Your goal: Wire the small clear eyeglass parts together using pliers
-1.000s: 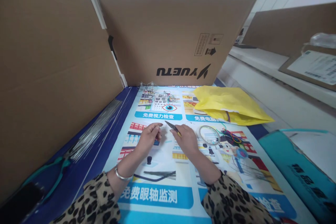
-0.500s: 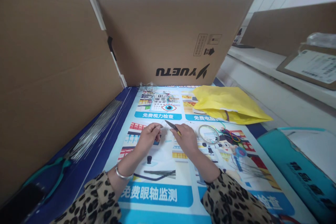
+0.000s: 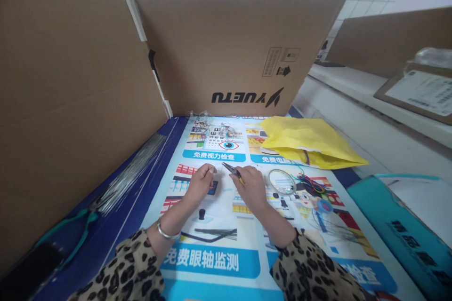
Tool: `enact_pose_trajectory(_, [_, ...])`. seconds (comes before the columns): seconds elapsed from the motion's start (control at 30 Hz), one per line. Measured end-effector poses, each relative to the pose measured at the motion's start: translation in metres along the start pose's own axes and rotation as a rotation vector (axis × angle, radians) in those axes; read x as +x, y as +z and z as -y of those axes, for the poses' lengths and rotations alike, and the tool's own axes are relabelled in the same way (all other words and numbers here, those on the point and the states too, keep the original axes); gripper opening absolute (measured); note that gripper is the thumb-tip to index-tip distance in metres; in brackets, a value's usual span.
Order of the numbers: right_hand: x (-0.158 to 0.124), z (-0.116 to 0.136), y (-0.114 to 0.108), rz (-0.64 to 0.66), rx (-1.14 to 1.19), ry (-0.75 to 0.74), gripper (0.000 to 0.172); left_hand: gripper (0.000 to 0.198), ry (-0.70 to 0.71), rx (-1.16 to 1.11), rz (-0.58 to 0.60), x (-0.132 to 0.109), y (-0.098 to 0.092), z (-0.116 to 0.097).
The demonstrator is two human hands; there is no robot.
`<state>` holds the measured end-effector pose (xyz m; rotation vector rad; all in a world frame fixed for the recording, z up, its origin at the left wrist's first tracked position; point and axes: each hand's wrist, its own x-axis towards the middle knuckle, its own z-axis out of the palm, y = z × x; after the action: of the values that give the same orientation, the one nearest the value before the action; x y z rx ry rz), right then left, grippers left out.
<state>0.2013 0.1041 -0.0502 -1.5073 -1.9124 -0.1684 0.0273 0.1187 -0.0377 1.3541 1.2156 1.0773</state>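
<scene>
My right hand (image 3: 251,187) is wrapped round a pair of needle-nose pliers (image 3: 231,169), whose dark jaws point up and left and look slightly apart. Thumb and fingers of my left hand (image 3: 202,183) are pinched together just left of the jaw tips, on what looks like a thin wire, barely visible. Both hands hover over the middle of a printed poster (image 3: 212,287). To the right of the pliers lies a round ring-shaped coil (image 3: 281,182), beside a bundle of coloured cords (image 3: 310,183).
Long silvery wires (image 3: 130,174) lie at the left beside teal-handled pliers (image 3: 83,230). A yellow bag (image 3: 307,138) sits at the back right, and a teal box (image 3: 399,230) at the right edge. Cardboard panels (image 3: 233,47) stand behind and to the left. Small tangled pieces (image 3: 201,122) lie at the back.
The pliers' jaws look more apart than before. Both hands stay almost in place, and the whole view has shifted slightly.
</scene>
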Motion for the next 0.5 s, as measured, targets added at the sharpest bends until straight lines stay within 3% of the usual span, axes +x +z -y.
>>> enact_pose_trajectory(0.2, [0.001,-0.005,0.0,0.051,0.012,0.013,0.028,0.02,0.018,-0.146,0.074,-0.002,-0.001,-0.009])
enact_pose_trajectory(0.5, [0.003,0.0,-0.007,0.083,0.063,-0.108,0.022,0.023,0.054,-0.178,0.196,-0.004,-0.002,-0.011])
